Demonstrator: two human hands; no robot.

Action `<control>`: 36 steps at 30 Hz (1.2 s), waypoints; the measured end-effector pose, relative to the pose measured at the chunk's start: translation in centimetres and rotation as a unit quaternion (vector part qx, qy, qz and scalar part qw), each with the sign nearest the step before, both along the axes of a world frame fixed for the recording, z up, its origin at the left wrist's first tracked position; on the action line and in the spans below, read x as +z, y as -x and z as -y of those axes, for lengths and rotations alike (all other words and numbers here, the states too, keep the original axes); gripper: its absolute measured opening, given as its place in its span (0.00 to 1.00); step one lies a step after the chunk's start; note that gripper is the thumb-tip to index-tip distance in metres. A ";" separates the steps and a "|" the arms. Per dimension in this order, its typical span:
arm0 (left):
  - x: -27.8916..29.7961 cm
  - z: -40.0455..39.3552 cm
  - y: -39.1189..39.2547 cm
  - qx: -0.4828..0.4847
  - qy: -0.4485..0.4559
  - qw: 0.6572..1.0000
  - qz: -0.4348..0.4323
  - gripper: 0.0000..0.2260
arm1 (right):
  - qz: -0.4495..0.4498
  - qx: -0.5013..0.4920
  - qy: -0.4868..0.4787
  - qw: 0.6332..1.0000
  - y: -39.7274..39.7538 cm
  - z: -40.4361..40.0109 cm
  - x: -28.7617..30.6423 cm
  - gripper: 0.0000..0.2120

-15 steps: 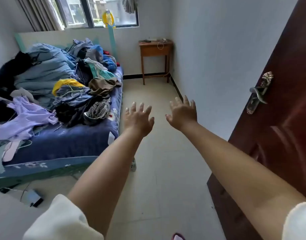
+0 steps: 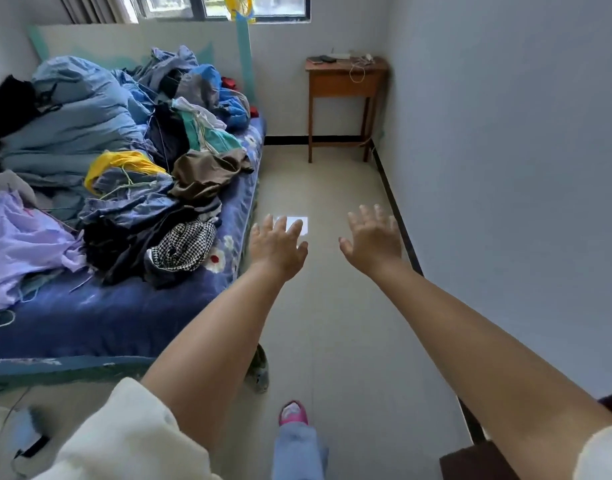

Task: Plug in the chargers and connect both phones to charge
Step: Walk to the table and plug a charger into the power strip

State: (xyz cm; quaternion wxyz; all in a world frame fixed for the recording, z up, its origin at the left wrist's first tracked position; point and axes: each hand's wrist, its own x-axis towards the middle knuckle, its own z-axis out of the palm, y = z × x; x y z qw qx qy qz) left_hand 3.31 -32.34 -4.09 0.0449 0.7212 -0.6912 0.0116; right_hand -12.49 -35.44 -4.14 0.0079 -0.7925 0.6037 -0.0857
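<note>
The phones and chargers are far off, on the small wooden table (image 2: 346, 81) at about 12 o'clock, up in the far corner by the wall. On its top lie some dark flat things (image 2: 321, 59) that look like phones, and a white block (image 2: 342, 56) that may be a power strip (they are too small to tell for sure). A thin white cable (image 2: 357, 73) hangs in a loop over the front of the table.

Both hands are out in front, held up in the air over the floor, well apart from the table. The left hand (image 2: 276, 249) is near the middle, at about 11 o'clock from the view's center, with its fingers spread wide and nothing in it. The right hand (image 2: 373, 239) is just to the right, at about 1 o'clock, also spread wide and holding nothing. The two hands do not touch.

At 9 o'clock is a bed (image 2: 131, 317) with a blue flowered sheet. A big pile of clothes (image 2: 124, 161) lies on it, blue, purple, yellow and brown. The floor (image 2: 332, 323) is pale tile with a bright spot of light (image 2: 296, 224) by the left hand's fingers. At 6 o'clock a pink shoe (image 2: 293, 412) and a blue jeans leg (image 2: 297, 452) show. A window (image 2: 225, 6) is at the top.
</note>
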 end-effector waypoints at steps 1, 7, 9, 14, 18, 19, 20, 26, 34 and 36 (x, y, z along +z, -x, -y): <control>-0.4 2.7 -0.7 0.004 -0.003 1.000 0.005 0.21 | 0.007 -0.001 -0.004 1.000 -0.8 2.6 -0.4 0.24; -1.7 19.6 -3.6 -0.034 -0.026 0.999 0.026 0.21 | 0.054 -0.056 -0.044 0.996 -4.0 18.6 -1.6 0.24; -2.1 25.3 -3.7 -0.043 -0.030 0.998 0.020 0.21 | 0.073 -0.090 -0.061 0.991 -4.4 23.6 -2.3 0.24; -3.6 39.8 -3.6 -0.046 -0.038 0.998 -0.007 0.22 | 0.067 -0.122 -0.077 0.987 -3.6 37.0 -4.5 0.25; -5.0 52.9 -3.5 -0.039 -0.037 0.999 -0.005 0.22 | 0.068 -0.111 -0.077 0.989 -2.5 50.1 -6.1 0.26; -5.1 56.0 -3.3 -0.038 -0.043 0.998 -0.010 0.23 | 0.070 -0.109 -0.081 0.988 -2.2 53.3 -6.3 0.26; -5.2 59.0 -3.1 -0.039 -0.049 0.998 -0.015 0.23 | 0.070 -0.107 -0.087 0.988 -1.8 56.6 -6.4 0.26; -4.5 75.8 -3.1 -0.023 -0.035 0.997 -0.064 0.24 | 0.059 -0.071 -0.088 0.992 -1.8 75.1 -5.6 0.27; -5.6 100.9 -8.3 0.004 -0.040 0.999 -0.035 0.24 | 0.028 -0.032 -0.075 0.996 -6.4 101.2 -6.3 0.28; -5.5 107.6 -9.1 -0.014 -0.050 0.998 -0.030 0.24 | 0.023 -0.049 -0.088 0.995 -7.3 107.3 -6.2 0.28</control>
